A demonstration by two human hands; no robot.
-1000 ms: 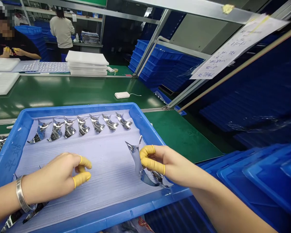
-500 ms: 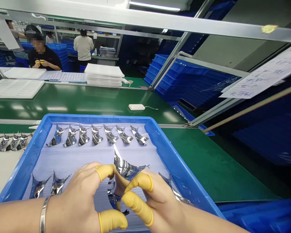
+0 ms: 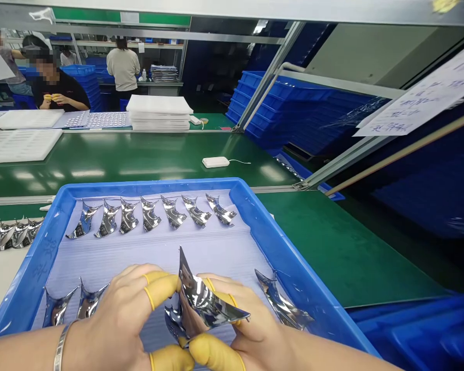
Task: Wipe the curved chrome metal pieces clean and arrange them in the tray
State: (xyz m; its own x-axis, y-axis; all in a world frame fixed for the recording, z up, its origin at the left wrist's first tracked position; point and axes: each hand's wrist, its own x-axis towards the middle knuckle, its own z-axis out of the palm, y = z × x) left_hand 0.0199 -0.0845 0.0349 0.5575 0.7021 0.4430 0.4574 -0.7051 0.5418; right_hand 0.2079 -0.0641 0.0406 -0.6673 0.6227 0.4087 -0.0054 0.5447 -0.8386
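Over the blue tray (image 3: 294,257), I hold a shiny chrome curved piece with pointed corners (image 3: 212,309). My right hand (image 3: 251,324) grips it, its thumb below and its fingers behind. The index finger of my left hand (image 3: 127,304) touches the piece's left edge, and the left thumb lies by its lower end. Yellow finger covers sit on both hands. Below the left index finger shows more chrome (image 3: 173,319); whether it belongs to the held piece I cannot tell. Similar pieces (image 3: 150,214) lie in a row at the tray's far side, with others nearer.
More chrome pieces (image 3: 13,234) lie left of the tray. Beyond it runs a green work surface (image 3: 147,154) with a small white device (image 3: 215,162) and stacked white foam sheets (image 3: 158,113). Blue crates (image 3: 255,103) stand behind. A metal frame (image 3: 294,36) crosses above. Co-workers (image 3: 58,87) are across.
The held piece has turned and tipped, its right point now lower. My left thumb has come closer to my right thumb beneath it. The view has shifted slightly.
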